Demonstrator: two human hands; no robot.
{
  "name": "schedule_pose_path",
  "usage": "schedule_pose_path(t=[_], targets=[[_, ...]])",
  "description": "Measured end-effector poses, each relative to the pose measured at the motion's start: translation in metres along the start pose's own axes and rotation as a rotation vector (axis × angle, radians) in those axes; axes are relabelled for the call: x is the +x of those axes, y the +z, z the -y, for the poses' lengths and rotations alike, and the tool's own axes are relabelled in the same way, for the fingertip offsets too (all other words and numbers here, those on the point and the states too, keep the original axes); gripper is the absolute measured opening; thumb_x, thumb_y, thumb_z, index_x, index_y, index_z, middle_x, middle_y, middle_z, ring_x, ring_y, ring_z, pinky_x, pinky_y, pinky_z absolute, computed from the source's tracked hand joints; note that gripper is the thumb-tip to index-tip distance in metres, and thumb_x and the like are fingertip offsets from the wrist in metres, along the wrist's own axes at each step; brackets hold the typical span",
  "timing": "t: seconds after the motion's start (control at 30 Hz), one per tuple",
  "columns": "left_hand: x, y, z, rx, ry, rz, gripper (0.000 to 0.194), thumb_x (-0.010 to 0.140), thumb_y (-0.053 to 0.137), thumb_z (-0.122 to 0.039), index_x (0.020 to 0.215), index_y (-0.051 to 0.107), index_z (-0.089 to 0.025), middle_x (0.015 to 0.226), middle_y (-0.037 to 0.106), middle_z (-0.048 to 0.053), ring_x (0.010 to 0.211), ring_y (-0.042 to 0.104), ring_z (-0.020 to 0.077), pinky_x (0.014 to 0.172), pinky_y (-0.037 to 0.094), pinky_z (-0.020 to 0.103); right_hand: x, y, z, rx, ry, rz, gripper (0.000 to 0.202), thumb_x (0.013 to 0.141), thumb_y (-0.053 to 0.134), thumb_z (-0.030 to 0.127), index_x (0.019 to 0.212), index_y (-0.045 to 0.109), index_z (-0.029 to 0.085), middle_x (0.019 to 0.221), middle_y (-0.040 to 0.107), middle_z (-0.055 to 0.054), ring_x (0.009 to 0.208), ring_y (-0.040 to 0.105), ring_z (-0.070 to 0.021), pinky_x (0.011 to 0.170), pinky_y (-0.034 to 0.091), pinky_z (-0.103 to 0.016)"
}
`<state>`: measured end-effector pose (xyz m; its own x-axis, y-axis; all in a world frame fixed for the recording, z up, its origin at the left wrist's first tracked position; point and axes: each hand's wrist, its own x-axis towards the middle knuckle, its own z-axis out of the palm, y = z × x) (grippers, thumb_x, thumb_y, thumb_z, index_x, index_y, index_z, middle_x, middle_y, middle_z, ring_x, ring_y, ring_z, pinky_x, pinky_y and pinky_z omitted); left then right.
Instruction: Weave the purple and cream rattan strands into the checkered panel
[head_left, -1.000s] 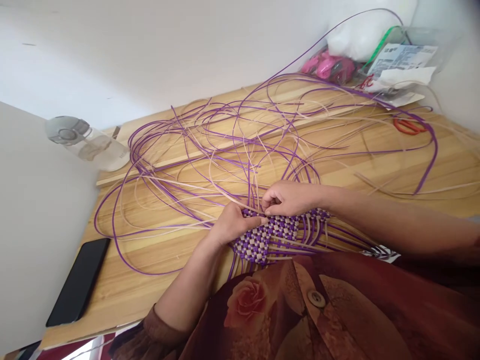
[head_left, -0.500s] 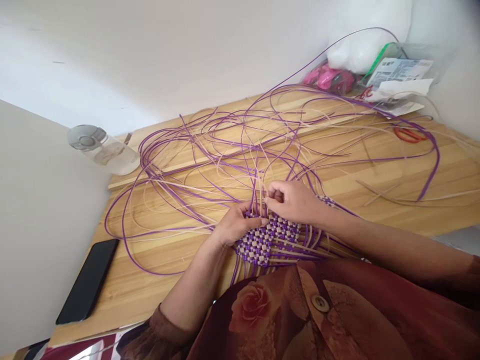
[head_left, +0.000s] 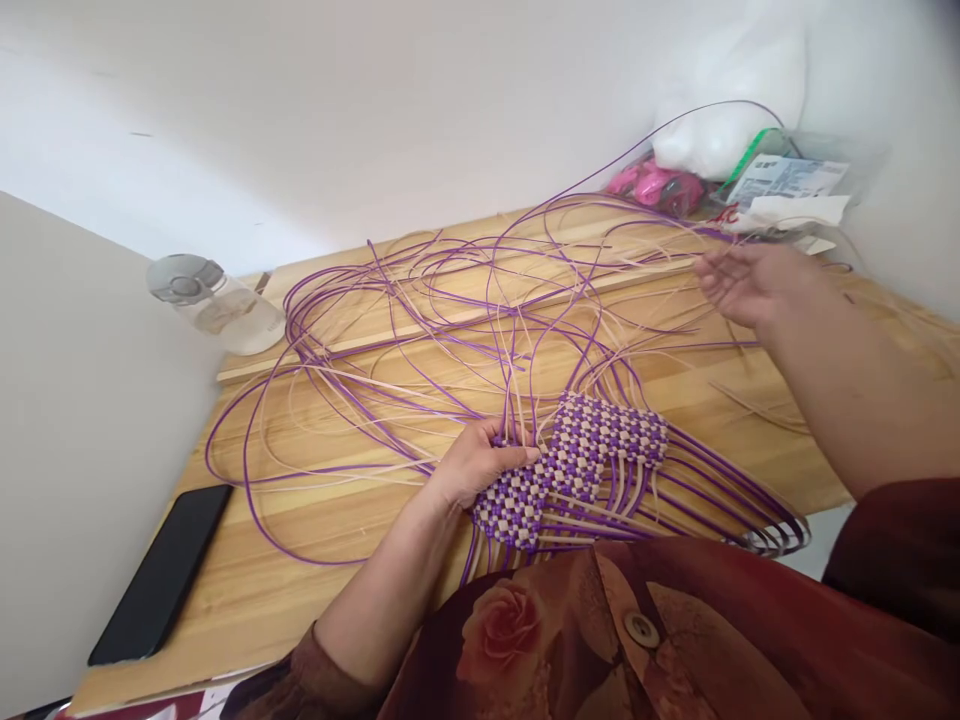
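Inspector A: Location of the woven piece?
Inspector B: The purple-and-beige woven piece (head_left: 611, 430) is at the near edge of the table (head_left: 251, 605), around the middle, in front of the person's shirt (head_left: 555, 630).
Inspector A: State of the left hand?
Inspector B: The left hand (head_left: 484, 462) grasps the piece on its left part, thumb laid across the weave.
Inspector A: And the right?
Inspector B: The right hand (head_left: 746, 285) is off the piece, raised toward the far right corner, fingers loosely curled. Whether it pinches a strand is not discernible.
Inspector A: Other items?
Inspector B: Loose strands (head_left: 291, 318) loop toward the far edge. A black phone (head_left: 161, 575) lies along the left edge; a bottle (head_left: 229, 310) leans at the far left corner.
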<state>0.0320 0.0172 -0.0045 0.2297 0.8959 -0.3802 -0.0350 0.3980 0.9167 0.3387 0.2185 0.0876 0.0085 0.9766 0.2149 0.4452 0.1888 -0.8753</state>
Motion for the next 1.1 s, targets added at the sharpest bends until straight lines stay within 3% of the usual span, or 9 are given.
schedule_pose_path(t=[0.17,0.23,0.27,0.37,0.43,0.57,0.77,0.97,1.1], targets=[[0.002,0.001,0.0,0.072,-0.039,-0.032,0.034,0.066,0.076,-0.042,0.079,0.064,-0.014,0.069,0.063,0.001,0.059,0.054,0.011,0.059,0.039,0.024,-0.047,0.035,-0.006,0.106,0.116,-0.052,0.006,0.088,0.05,0.017,0.091,0.054,0.014,0.082,0.063,-0.014,0.063,0.06,-0.0139,0.057,0.044,-0.028],[0.003,0.001,-0.005,0.188,-0.029,-0.059,0.031,0.067,0.075,-0.041,0.079,0.064,-0.014,0.07,0.063,0.001,0.06,0.053,0.0116,0.06,0.039,0.024,-0.083,0.059,0.006,0.103,0.017,-0.032,0.023,0.086,0.058,0.025,0.107,0.055,0.017,0.092,0.065,-0.011,0.065,0.059,-0.0136,0.058,0.045,-0.027],[0.004,0.001,-0.009,0.26,-0.011,-0.065,0.029,0.067,0.075,-0.039,0.077,0.064,-0.014,0.069,0.062,0.0,0.06,0.052,0.0115,0.06,0.038,0.024,-0.102,0.07,0.012,0.094,-0.069,0.076,0.02,0.083,0.062,0.027,0.101,0.06,0.018,0.092,0.066,-0.01,0.07,0.061,-0.0154,0.064,0.048,-0.028],[0.006,0.001,-0.02,0.417,0.059,-0.035,0.018,0.067,0.072,-0.029,0.074,0.063,-0.014,0.065,0.057,-0.003,0.06,0.048,0.0102,0.06,0.036,0.023,-0.147,0.099,0.024,-0.091,-0.628,0.599,0.018,0.085,0.059,0.024,0.103,0.064,0.02,0.11,0.065,-0.009,0.103,0.059,-0.0216,0.092,0.045,-0.036],[0.007,0.001,-0.023,0.415,0.103,-0.004,0.013,0.067,0.07,-0.023,0.072,0.062,-0.014,0.064,0.054,-0.004,0.061,0.046,0.0095,0.061,0.034,0.023,-0.161,0.111,0.02,-0.123,-0.725,0.675,0.013,0.088,0.055,0.02,0.098,0.063,0.019,0.105,0.065,-0.009,0.102,0.059,-0.0204,0.092,0.044,-0.036],[0.008,-0.006,-0.015,0.187,0.149,0.065,0.019,0.069,0.073,-0.028,0.078,0.064,-0.014,0.073,0.06,-0.002,0.067,0.05,0.01,0.067,0.037,0.023,-0.157,0.123,0.0,-0.068,-0.617,0.587,0.009,0.088,0.053,0.017,0.091,0.061,0.017,0.093,0.065,-0.006,0.085,0.061,-0.0157,0.078,0.048,-0.03],[0.007,-0.02,-0.007,0.116,0.07,0.179,0.03,0.068,0.078,-0.029,0.093,0.07,-0.013,0.088,0.067,0.004,0.078,0.057,0.0129,0.077,0.04,0.025,-0.142,0.13,-0.006,-0.208,-0.825,0.438,0.024,0.085,0.052,0.011,0.105,0.065,0.017,0.124,0.059,-0.011,0.111,0.059,-0.0189,0.092,0.05,-0.031],[0.004,-0.018,-0.015,0.153,0.05,0.178,0.031,0.066,0.078,-0.032,0.089,0.067,-0.013,0.081,0.065,0.002,0.071,0.056,0.0122,0.071,0.041,0.024,-0.129,0.097,0.015,-0.572,-1.059,0.194,0.024,0.088,0.057,0.017,0.109,0.069,0.021,0.127,0.061,-0.005,0.111,0.054,-0.0229,0.097,0.045,-0.036],[0.002,-0.017,-0.017,0.184,0.052,0.157,0.03,0.063,0.08,-0.032,0.083,0.065,-0.014,0.074,0.063,0.0,0.066,0.053,0.0106,0.064,0.04,0.022,-0.129,0.078,0.025,-0.577,-1.029,0.254,0.022,0.088,0.057,0.021,0.106,0.07,0.022,0.102,0.071,-0.004,0.105,0.052,-0.0247,0.095,0.041,-0.04]])
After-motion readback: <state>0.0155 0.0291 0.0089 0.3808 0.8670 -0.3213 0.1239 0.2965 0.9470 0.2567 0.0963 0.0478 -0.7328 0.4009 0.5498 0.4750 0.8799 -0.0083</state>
